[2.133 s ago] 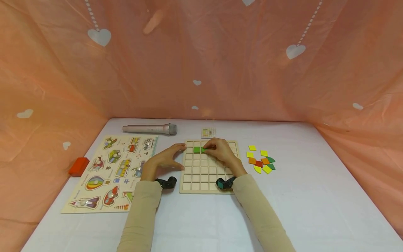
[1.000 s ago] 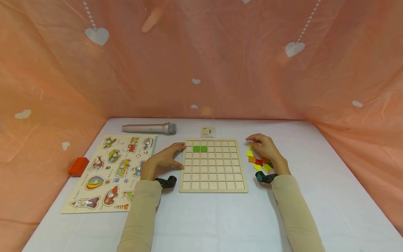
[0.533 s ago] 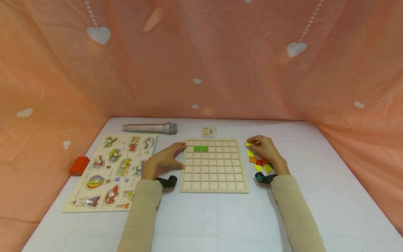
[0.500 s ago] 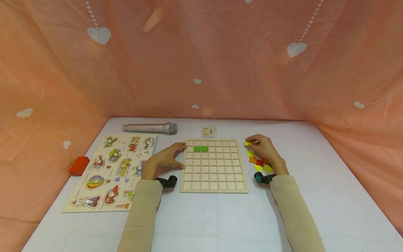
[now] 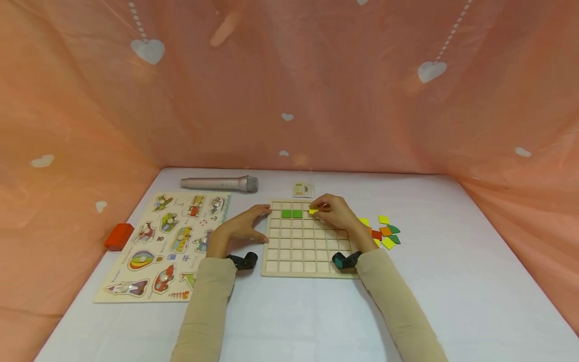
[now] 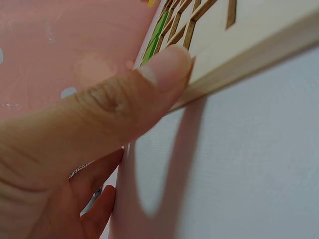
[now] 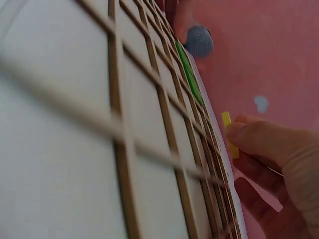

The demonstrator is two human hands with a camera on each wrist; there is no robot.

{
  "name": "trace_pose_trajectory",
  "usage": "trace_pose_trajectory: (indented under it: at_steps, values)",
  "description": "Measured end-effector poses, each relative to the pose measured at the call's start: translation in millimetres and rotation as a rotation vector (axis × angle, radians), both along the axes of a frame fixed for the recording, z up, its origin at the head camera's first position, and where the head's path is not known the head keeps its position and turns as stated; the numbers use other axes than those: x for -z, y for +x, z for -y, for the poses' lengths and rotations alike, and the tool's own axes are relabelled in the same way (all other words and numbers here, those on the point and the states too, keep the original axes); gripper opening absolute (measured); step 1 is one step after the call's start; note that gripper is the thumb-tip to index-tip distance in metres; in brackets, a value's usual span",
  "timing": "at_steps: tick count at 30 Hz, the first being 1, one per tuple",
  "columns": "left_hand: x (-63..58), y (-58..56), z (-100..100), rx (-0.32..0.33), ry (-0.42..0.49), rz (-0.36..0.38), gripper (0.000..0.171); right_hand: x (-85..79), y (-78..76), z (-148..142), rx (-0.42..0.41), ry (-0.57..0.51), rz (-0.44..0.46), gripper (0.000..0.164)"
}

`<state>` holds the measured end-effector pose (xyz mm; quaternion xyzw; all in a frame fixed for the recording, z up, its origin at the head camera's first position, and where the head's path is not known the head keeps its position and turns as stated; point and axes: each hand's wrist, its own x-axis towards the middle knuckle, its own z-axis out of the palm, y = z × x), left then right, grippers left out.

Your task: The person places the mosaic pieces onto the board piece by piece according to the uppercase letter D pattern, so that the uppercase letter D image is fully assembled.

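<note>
My right hand (image 5: 339,215) pinches a yellow square tile (image 5: 313,211) over the upper part of the wooden grid board (image 5: 298,251), right of two green square tiles (image 5: 291,214) that sit side by side in its second row. Seen from the right wrist, the yellow tile (image 7: 227,119) stands on edge between thumb and fingers, apart from the board surface. At the board's left edge rests my left hand (image 5: 242,224), fingers spread and holding nothing. Its thumb (image 6: 164,69) touches the board's rim in the left wrist view.
Right of the board lie loose yellow, orange, red and green tiles (image 5: 385,231), partly behind my right forearm. A small pattern card (image 5: 303,189) and a microphone (image 5: 219,184) lie beyond. A picture puzzle board (image 5: 167,246) and red block (image 5: 119,237) are at left.
A second green tile was let go beside the first. My right hand went to the loose tiles, took the yellow one and came back left over the board. My left hand stayed put.
</note>
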<state>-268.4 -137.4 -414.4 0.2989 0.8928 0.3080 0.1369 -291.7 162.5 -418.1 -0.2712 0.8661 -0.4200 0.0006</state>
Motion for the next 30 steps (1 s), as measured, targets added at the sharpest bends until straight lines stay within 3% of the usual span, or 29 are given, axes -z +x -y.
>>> trace_pose_trajectory:
  at_steps: [7, 15, 21, 26, 30]
  values:
    - [-0.9, -0.6, -2.7, 0.003, 0.009, 0.003, 0.083, 3.1, 2.9, 9.6, -0.012, 0.016, 0.041, 0.017]
    - [1.5, -2.3, -1.3, 0.000, 0.011, -0.001, 0.084, 13.3, -2.6, 8.8, -0.004, 0.061, -0.100, 0.010]
    - [0.4, -1.1, -1.0, 0.001, 0.005, -0.005, 0.084, 10.1, -0.6, 4.0, -0.009, 0.050, -0.094, 0.014]
    - [0.1, -0.7, -0.8, 0.005, -0.001, -0.013, 0.084, -1.6, 5.5, -23.7, 0.024, -0.008, -0.119, 0.016]
    - [1.0, -0.5, 0.1, 0.003, -0.005, -0.020, 0.084, -7.2, 15.8, -63.8, 0.095, 0.017, -0.152, 0.016]
